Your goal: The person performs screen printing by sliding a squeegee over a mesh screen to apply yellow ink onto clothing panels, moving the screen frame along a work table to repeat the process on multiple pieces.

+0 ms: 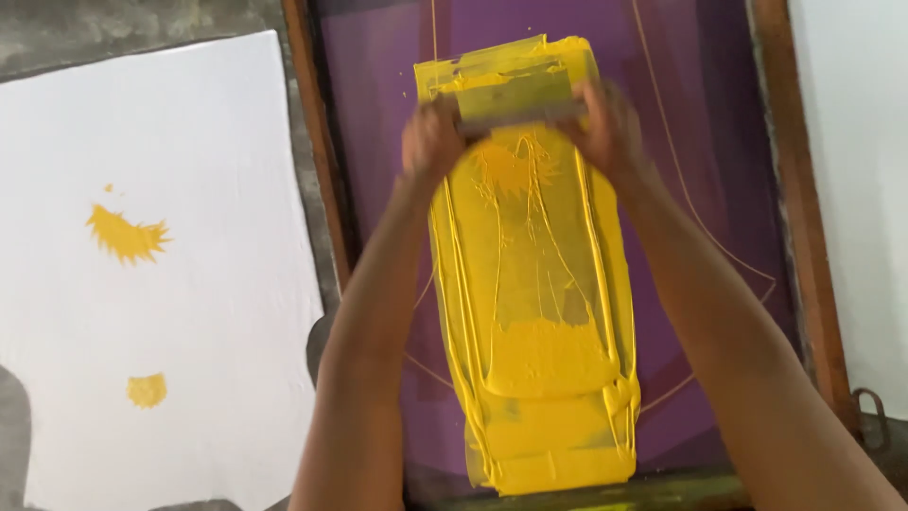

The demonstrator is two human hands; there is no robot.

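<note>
Both my hands grip a squeegee (511, 85) smeared with yellow ink, at the far end of a purple printing screen (709, 142). My left hand (432, 140) holds its left end and my right hand (605, 128) holds its right end. A long band of thick yellow ink (539, 378) runs down the screen's mesh from the squeegee toward me. The screen sits in a brown wooden frame (804, 237).
To the left lies a white garment (189, 284) with a yellow spiky print (128, 235) and a smaller yellow mark (147, 389). White cloth (851, 142) lies to the right of the frame. A metal hook (870, 409) sits at the frame's lower right.
</note>
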